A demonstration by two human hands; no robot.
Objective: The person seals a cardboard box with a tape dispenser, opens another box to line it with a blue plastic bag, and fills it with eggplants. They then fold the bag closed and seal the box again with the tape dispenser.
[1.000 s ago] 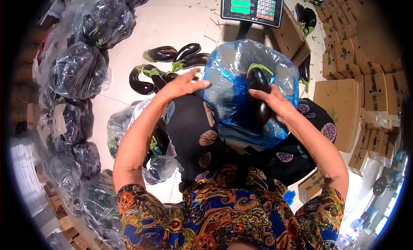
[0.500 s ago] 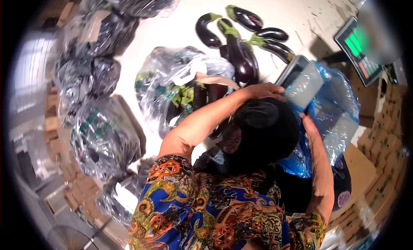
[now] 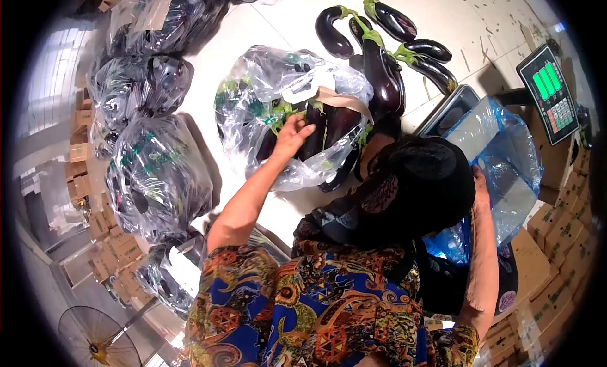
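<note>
Several eggplants [image 3: 316, 130] just beside left grip [image 3: 293, 138], fingers parted; right grip [image 3: 480, 189] clasping blue bag [image 3: 515, 177].

Stuffed transparent plastic bags [image 3: 158, 174] line the left side of the pale tiled floor [image 3: 275, 18], a strip of brown cardboard [image 3: 157, 8] lying on an upper one. Beyond them are stacked cartons [image 3: 120, 248] and, at lower left, a round wire-caged fan [image 3: 96, 349]. At right, a digital scale's display [image 3: 547, 94] glows green, tilted above more printed cartons [image 3: 568, 231]. Dry stem scraps [image 3: 485, 48] litter the floor nearby.
</note>
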